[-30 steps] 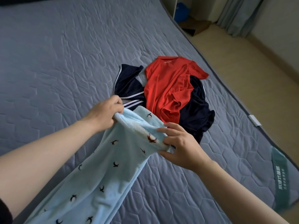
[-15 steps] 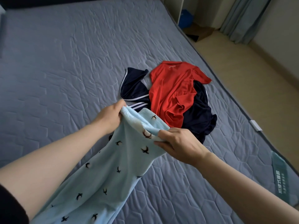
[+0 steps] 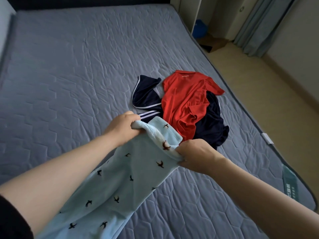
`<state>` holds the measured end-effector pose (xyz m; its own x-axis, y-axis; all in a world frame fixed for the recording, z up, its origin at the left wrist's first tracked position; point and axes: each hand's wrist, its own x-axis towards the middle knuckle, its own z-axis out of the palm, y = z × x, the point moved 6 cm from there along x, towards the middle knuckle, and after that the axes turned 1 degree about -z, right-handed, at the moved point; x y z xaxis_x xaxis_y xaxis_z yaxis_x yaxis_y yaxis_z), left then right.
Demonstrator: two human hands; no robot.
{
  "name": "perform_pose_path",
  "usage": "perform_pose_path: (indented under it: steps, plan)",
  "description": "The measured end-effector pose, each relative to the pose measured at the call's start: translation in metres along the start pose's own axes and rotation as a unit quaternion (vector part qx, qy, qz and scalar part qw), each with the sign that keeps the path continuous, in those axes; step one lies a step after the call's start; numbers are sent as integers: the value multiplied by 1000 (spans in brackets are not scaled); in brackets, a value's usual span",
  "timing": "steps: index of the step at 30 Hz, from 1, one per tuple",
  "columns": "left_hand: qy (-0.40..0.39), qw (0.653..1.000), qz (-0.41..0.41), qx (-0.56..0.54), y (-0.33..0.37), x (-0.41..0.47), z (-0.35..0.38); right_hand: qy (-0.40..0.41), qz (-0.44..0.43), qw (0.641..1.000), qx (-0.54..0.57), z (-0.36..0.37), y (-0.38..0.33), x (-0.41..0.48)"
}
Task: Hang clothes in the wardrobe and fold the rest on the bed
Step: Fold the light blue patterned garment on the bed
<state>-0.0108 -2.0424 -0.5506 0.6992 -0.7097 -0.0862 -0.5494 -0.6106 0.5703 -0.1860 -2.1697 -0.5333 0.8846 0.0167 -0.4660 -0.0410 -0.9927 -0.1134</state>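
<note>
Light blue cloth w/ little birds (image 3: 120, 178) stretches over the bed (image 3: 69, 66), just in front of the red shirt (image 3: 183, 100). L hand (image 3: 122, 128) & R hand (image 3: 195, 154) each hold its top edge, fingers curled tight on the cloth. L hand is front-left of the red shirt, R hand right in front. Dark blue clothes (image 3: 145, 95) lie under & beside the red shirt. Curtain (image 3: 255, 23) hangs far behind it, to the right.
</note>
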Motion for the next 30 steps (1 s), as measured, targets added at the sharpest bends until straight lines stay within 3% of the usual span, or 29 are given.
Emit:
perform_pose_path:
  steps: [6,11,14,18,23,27,30]
  plan:
    - [72,968,108,214,19,-21,-29,-53,-40,994,-91,0,-29,-22]
    - [67,990,47,119,16,-37,-41,55,-149,983,-87,-22,-62,-37]
    - [95,994,13,60,14,-50,-54,99,-173,979,-51,-30,-75,-54]
    - [74,996,11,-51,17,-72,-81,186,-106,970,116,-45,-73,-82]
    - [23,989,11,-149,33,-87,-104,293,34,921,253,-55,-62,-103]
    - [95,995,32,-10,42,-80,-97,267,73,912,302,-41,-69,-97]
    - [110,994,20,18,34,-71,-76,215,79,926,301,-28,-66,-84]
